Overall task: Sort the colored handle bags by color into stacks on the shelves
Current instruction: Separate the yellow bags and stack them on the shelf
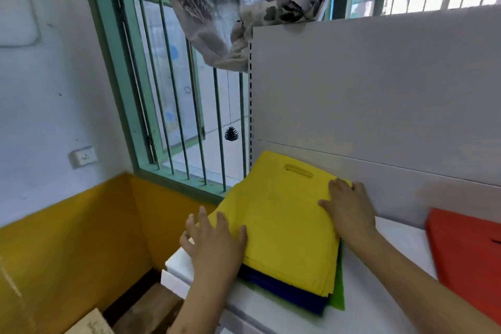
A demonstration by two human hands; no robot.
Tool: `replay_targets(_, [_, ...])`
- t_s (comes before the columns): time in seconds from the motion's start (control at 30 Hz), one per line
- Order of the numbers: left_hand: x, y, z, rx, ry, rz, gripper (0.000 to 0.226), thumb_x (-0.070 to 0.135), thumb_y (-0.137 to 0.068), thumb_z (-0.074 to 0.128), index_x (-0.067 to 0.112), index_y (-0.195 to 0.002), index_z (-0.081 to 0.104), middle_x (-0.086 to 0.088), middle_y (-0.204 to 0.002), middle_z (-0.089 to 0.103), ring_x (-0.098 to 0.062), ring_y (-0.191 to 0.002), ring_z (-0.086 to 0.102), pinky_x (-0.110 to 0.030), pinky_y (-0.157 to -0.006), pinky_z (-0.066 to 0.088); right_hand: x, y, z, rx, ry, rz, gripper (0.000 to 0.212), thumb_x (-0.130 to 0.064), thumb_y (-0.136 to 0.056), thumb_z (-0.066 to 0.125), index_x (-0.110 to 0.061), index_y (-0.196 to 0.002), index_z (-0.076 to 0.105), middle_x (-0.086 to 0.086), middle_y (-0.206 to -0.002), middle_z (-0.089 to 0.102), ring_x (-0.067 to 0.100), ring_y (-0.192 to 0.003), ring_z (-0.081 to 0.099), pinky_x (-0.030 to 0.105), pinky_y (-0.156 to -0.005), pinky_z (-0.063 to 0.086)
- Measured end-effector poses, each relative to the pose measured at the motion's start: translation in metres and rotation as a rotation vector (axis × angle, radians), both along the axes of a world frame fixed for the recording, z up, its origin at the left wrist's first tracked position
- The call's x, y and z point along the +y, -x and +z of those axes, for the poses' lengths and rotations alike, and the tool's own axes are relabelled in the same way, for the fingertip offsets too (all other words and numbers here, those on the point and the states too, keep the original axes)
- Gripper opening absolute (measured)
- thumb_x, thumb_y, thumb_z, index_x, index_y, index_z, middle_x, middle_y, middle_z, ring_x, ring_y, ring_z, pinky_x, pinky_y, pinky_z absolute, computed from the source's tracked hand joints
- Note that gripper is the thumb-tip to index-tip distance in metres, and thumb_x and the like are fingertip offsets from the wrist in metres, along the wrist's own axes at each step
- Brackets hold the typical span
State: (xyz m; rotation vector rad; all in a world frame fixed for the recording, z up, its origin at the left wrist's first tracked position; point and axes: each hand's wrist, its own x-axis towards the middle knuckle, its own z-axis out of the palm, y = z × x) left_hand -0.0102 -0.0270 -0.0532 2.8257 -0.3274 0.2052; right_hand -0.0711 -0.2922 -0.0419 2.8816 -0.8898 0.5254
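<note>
**Yellow bags on top of a mixed pile: squaring up before the lift**

We are at the white shelf [379, 293], working a pile at its left end, beside the barred window [173, 106]. On top lie the yellow bags [282, 214], several layers thick, handle slot toward the back panel [379, 89]. Under them a blue bag [284, 290] shows along the near edge, and a green bag [338, 293] sticks out at the near right corner of the pile. An orange bag [466, 255] lies apart, further right on the same shelf.

Our left hand [214, 241] rests on the pile's left edge, fingers spread and fairly straight, gripping nothing. Our right hand [349, 211] lies flat on the pile's far right corner, fingers extended, pressing rather than holding.

Judgement: we are at the step of evening up or separating the yellow layers; the sort is far from done, since three colours share one pile. The next move calls for getting fingers under the yellow layers only and lifting them clear without dragging the blue bag along.
</note>
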Motion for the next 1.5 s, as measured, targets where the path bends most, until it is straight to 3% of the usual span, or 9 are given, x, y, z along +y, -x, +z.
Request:
replay_targets(0.23, [0.005, -0.004, 0.006, -0.061, 0.004, -0.199, 0.039, 0.05, -0.101, 0.032, 0.04, -0.129, 0.057, -0.007, -0.163, 0.011, -0.033, -0.148, -0.001, -0.054, -0.117, 0.005, 0.017, 0.012, 0.021, -0.333, -0.021, 0.028, 0.028, -0.03, -0.095, 0.054, -0.019, -0.086, 0.078, 0.014, -0.144, 0.048, 0.041, -0.13, 0.041, 0.049, -0.1, 0.04])
replay_targets(0.4, [0.013, -0.006, 0.02, 0.037, 0.614, -0.366, 0.039, 0.044, -0.099, 0.043, 0.02, -0.121, 0.066, -0.005, -0.138, 0.053, -0.023, -0.13, 0.043, -0.043, -0.106, 0.039, 0.041, 0.036, 0.057, -0.485, -0.112, -0.037, 0.03, -0.035, -0.101, 0.043, -0.021, -0.099, 0.07, 0.001, -0.125, 0.055, 0.023, -0.095, 0.06, 0.03, -0.066, 0.037])
replay_targets(0.5, [0.023, 0.01, 0.043, 0.206, 0.904, -0.483, 0.022, 0.044, -0.101, 0.038, 0.041, -0.091, 0.058, 0.013, -0.095, 0.062, -0.013, -0.094, 0.06, -0.034, -0.083, 0.051, 0.055, 0.054, 0.071, -0.356, -0.036, -0.204, 0.032, -0.038, -0.103, 0.035, -0.027, -0.104, 0.065, 0.0, -0.107, 0.062, 0.023, -0.091, 0.06, 0.029, -0.064, 0.032])
replay_targets(0.8, [0.015, 0.054, 0.055, 0.367, 1.126, -0.651, 0.023, 0.024, -0.104, 0.043, 0.032, -0.092, 0.061, 0.019, -0.089, 0.061, 0.01, -0.079, 0.056, -0.009, -0.069, 0.042, 0.073, 0.146, 0.08, -0.601, -0.142, -0.225, 0.035, -0.028, -0.098, 0.049, -0.01, -0.072, 0.063, 0.005, -0.07, 0.064, 0.024, -0.067, 0.052, 0.034, -0.058, 0.033])
replay_targets(0.9, [0.001, 0.08, 0.051, 0.456, 1.208, -0.66, 0.033, 0.027, -0.101, 0.051, 0.008, -0.079, 0.067, -0.005, -0.072, 0.065, -0.009, -0.063, 0.054, -0.023, -0.058, 0.042, 0.076, 0.196, 0.076, -0.783, -0.203, -0.279, 0.044, -0.03, -0.098, 0.053, 0.001, -0.066, 0.059, 0.01, -0.054, 0.049, 0.02, -0.055, 0.043, 0.034, -0.054, 0.028])
replay_targets(1.0, [-0.01, 0.119, 0.049, 0.584, 1.282, -0.67, 0.034, 0.041, -0.097, 0.054, 0.024, -0.072, 0.071, 0.01, -0.067, 0.069, -0.003, -0.059, 0.06, -0.019, -0.055, 0.048, 0.078, 0.255, 0.072, -0.932, -0.234, -0.391, 0.04, -0.032, -0.098, 0.054, -0.001, -0.075, 0.068, 0.01, -0.064, 0.06, 0.013, -0.065, 0.048, 0.027, -0.057, 0.03])
replay_targets(1.1, [-0.025, 0.159, 0.041, 0.638, 1.301, -0.686, 0.013, 0.031, -0.094, 0.063, 0.03, -0.086, 0.073, 0.014, -0.084, 0.072, 0.002, -0.078, 0.064, -0.025, -0.078, 0.055, 0.077, 0.318, 0.065, -1.029, -0.256, -0.521, 0.025, -0.026, -0.094, 0.061, -0.013, -0.111, 0.073, -0.005, -0.113, 0.07, 0.008, -0.107, 0.061, 0.009, -0.089, 0.039])
replay_targets(1.37, [-0.081, 0.292, 0.033, 0.725, 1.169, -0.899, 0.059, 0.001, -0.087, 0.062, 0.028, -0.138, 0.051, 0.011, -0.107, 0.062, 0.0, -0.079, 0.057, -0.015, -0.063, 0.046, 0.058, 0.484, 0.051, -1.229, -0.287, -0.726, 0.052, -0.013, -0.094, 0.06, -0.016, -0.144, 0.045, 0.0, -0.15, 0.042, 0.021, -0.13, 0.048, 0.024, -0.097, 0.035])
replay_targets(1.5, [-0.118, 0.375, 0.034, 0.818, 1.093, -1.001, 0.051, -0.008, -0.088, 0.053, 0.019, -0.13, 0.06, 0.007, -0.115, 0.065, 0.007, -0.082, 0.063, -0.008, -0.057, 0.048, 0.027, 0.562, 0.04, -1.359, -0.473, -0.785, 0.067, -0.018, -0.095, 0.06, -0.016, -0.153, 0.026, 0.004, -0.149, 0.042, 0.024, -0.132, 0.045, 0.036, -0.105, 0.037])
